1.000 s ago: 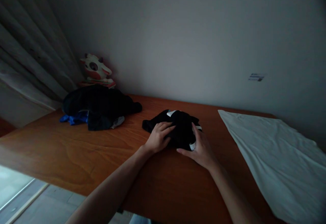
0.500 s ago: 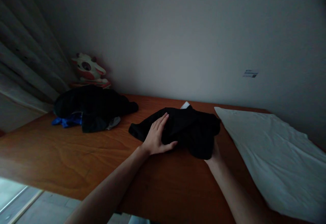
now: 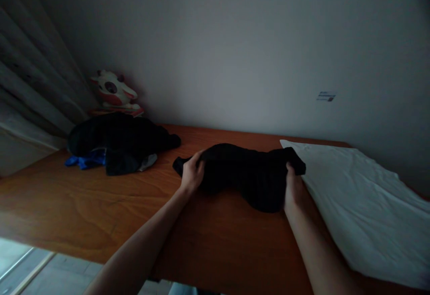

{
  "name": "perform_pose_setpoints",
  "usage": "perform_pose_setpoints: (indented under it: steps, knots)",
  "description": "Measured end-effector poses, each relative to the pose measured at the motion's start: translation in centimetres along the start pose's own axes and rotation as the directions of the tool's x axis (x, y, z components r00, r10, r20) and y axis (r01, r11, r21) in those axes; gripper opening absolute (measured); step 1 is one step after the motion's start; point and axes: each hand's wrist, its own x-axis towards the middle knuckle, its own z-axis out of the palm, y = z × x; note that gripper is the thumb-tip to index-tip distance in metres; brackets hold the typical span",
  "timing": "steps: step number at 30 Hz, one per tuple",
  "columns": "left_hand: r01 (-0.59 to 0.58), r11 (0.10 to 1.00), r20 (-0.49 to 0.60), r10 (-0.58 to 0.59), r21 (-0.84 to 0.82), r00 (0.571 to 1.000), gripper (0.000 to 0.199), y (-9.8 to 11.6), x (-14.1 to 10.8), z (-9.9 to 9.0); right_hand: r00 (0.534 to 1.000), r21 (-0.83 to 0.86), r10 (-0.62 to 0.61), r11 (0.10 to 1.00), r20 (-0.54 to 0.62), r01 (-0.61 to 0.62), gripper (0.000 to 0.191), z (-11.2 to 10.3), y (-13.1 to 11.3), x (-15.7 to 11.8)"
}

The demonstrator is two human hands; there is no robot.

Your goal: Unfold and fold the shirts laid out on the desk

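A crumpled black garment (image 3: 248,174) lies in front of me on the wooden table (image 3: 208,232); its exact kind is too dark to make out. My left hand (image 3: 193,172) grips the garment near its left end, fingers curled over the cloth. At the other end my right hand (image 3: 293,185) pinches the cloth, thumb on top and the other fingers hidden beneath or behind it. Between the two hands the fabric is held stretched sideways, and its lower part hangs or rests toward me.
A white cloth (image 3: 363,205) lies spread at the right. On the left is a heap of dark clothes (image 3: 121,138) with a blue piece (image 3: 87,160) under it. Behind the heap stands a cow figure (image 3: 114,90). A curtain (image 3: 30,71) hangs far left; a wall (image 3: 228,53) closes the back.
My left hand, earlier laid flat on the black garment, has moved left and closed on its edge. My right hand has shifted right and up, drawing the cloth wider.
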Motion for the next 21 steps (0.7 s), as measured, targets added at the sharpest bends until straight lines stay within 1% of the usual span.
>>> perform_pose_setpoints:
  steps: [1,2,3,4,5,6,7,8,9,10,11,12,13,14,15,16,17,18,19,20,21]
  knots:
    - [0.006,0.999,-0.114,-0.010,-0.036,0.993,0.020,0.1,0.5,-0.4,0.993,0.013,0.074,0.997,-0.088,-0.073,0.068,-0.1,-0.2,0.1]
    - [0.012,0.997,-0.227,-0.029,-0.075,0.973,0.020,0.1,1.1,-0.8,0.978,0.029,0.122,0.993,-0.169,-0.119,0.065,-0.1,-0.5,0.1]
    - [0.021,0.993,-0.329,-0.060,-0.120,0.942,0.019,-0.1,1.6,-1.2,0.966,0.042,0.127,0.992,-0.227,-0.121,0.063,0.0,-0.9,0.1]
    - [0.036,0.984,-0.407,-0.105,-0.174,0.907,0.018,-0.3,2.1,-1.6,0.962,0.049,0.089,0.996,-0.258,-0.078,0.062,0.2,-1.3,0.0]
    - [0.059,0.970,-0.457,-0.163,-0.234,0.874,0.017,-0.7,2.5,-1.9,0.962,0.057,0.025,0.998,-0.273,-0.010,0.062,0.4,-1.6,0.0]
    - [0.095,0.953,-0.479,-0.230,-0.289,0.847,0.016,-1.1,2.8,-2.2,0.960,0.066,-0.051,0.995,-0.277,0.072,0.063,0.6,-2.0,-0.1]
    - [0.144,0.934,-0.473,-0.294,-0.328,0.831,0.017,-1.5,2.9,-2.3,0.955,0.068,-0.129,0.986,-0.267,0.152,0.066,0.8,-2.2,-0.2]
    - [0.206,0.918,-0.449,-0.350,-0.338,0.822,0.019,-1.9,3.0,-2.4,0.949,0.054,-0.203,0.974,-0.241,0.222,0.067,1.1,-2.5,-0.3]
    - [0.277,0.908,-0.414,-0.393,-0.314,0.821,0.022,-2.2,2.9,-2.3,0.944,0.027,-0.264,0.961,-0.200,0.275,0.066,1.4,-2.7,-0.6]
    - [0.344,0.904,-0.371,-0.419,-0.254,0.829,0.026,-2.3,2.6,-2.1,0.941,-0.007,-0.306,0.951,-0.142,0.308,0.064,1.7,-2.9,-0.8]
    - [0.391,0.905,-0.312,-0.424,-0.165,0.850,0.029,-2.3,2.2,-1.8,0.943,-0.038,-0.325,0.946,-0.069,0.323,0.065,2.0,-3.0,-1.2]
    - [0.406,0.912,-0.226,-0.408,-0.056,0.885,0.035,-2.1,1.7,-1.5,0.947,-0.062,-0.322,0.945,0.012,0.322,0.071,2.3,-3.2,-1.6]
    - [0.376,0.925,-0.111,-0.368,0.060,0.923,0.044,-1.8,1.1,-1.1,0.948,-0.079,-0.302,0.947,0.097,0.310,0.082,2.6,-3.3,-2.0]
    - [0.299,0.939,0.028,-0.307,0.168,0.951,0.055,-1.5,0.4,-0.7,0.944,-0.092,-0.275,0.951,0.183,0.295,0.098,2.8,-3.5,-2.4]
    - [0.186,0.950,0.173,-0.233,0.253,0.957,0.067,-1.2,-0.2,-0.3,0.932,-0.105,-0.247,0.954,0.265,0.282,0.113,2.9,-3.7,-2.8]
    - [0.064,0.950,0.302,-0.160,0.306,0.940,0.076,-0.9,-0.7,0.0,0.914,-0.122,-0.219,0.954,0.341,0.274,0.123,2.9,-3.9,-3.1]
    - [-0.040,0.943,0.400,-0.102,0.330,0.911,0.082,-0.7,-1.1,0.3,0.893,-0.140,-0.191,0.953,0.408,0.268,0.125,2.8,-4.1,-3.3]
    - [-0.112,0.935,0.462,-0.060,0.336,0.885,0.085,-0.7,-1.4,0.4,0.869,-0.155,-0.159,0.953,0.468,0.258,0.119,2.6,-4.4,-3.4]
    - [-0.152,0.930,0.489,-0.033,0.334,0.872,0.087,-0.7,-1.5,0.5,0.847,-0.162,-0.124,0.957,0.516,0.239,0.107,2.4,-4.6,-3.4]
    - [-0.164,0.928,0.491,-0.023,0.335,0.871,0.087,-0.9,-1.5,0.5,0.827,-0.156,-0.087,0.966,0.555,0.206,0.092,2.2,-4.9,-3.3]
    - [-0.161,0.924,0.475,-0.025,0.348,0.880,0.086,-1.2,-1.3,0.3,0.809,-0.137,-0.050,0.978,0.586,0.160,0.077,1.9,-5.1,-3.3]
